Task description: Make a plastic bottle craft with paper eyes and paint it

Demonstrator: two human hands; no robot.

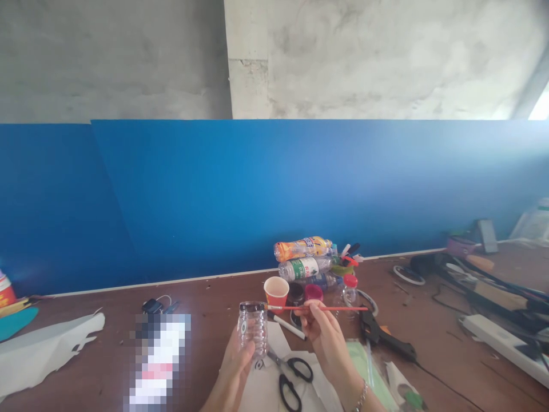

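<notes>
My left hand is closed around a clear ribbed plastic bottle piece, held upright, with a dark band along its top edge and a small eye-like mark on its side. Between the fingers of my right hand is a red-handled paintbrush, held level. Its tip points left and meets or nearly meets the dark band; I cannot tell which. Below the hands, black-handled scissors lie on white paper. A red and white paper cup stands just behind the bottle piece.
Plastic bottles lie stacked by the blue partition. A red-capped jar and a black glue gun are to the right, near a white power strip and cables. A cut white sheet lies left, beside a blurred-out bright patch.
</notes>
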